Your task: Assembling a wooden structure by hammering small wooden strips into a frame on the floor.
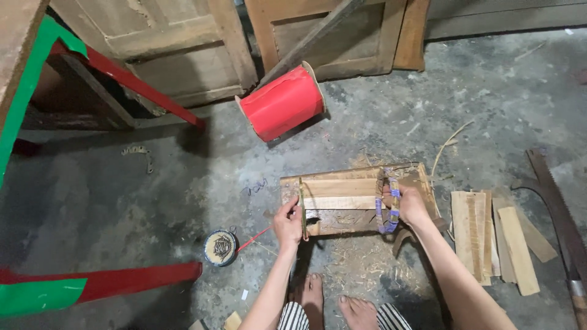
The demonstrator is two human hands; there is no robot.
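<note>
A low wooden block [342, 194] lies on the concrete floor in front of my bare feet, with pale wood slats stacked on top. My left hand [287, 225] pinches a thin strip or cord that wraps over the block's left end. My right hand [408, 205] grips a purple and yellow woven band [389, 208] looped around the block's right end. A red string runs from my left hand down toward a small round tin [220, 247] on the floor.
A big red spool [282, 102] lies behind the block. Loose wood slats [495, 235] and a handsaw [559, 208] lie at right. Red and green painted boards [92, 287] sit at left, old wooden door panels [183, 43] at the back. Sawdust covers the floor.
</note>
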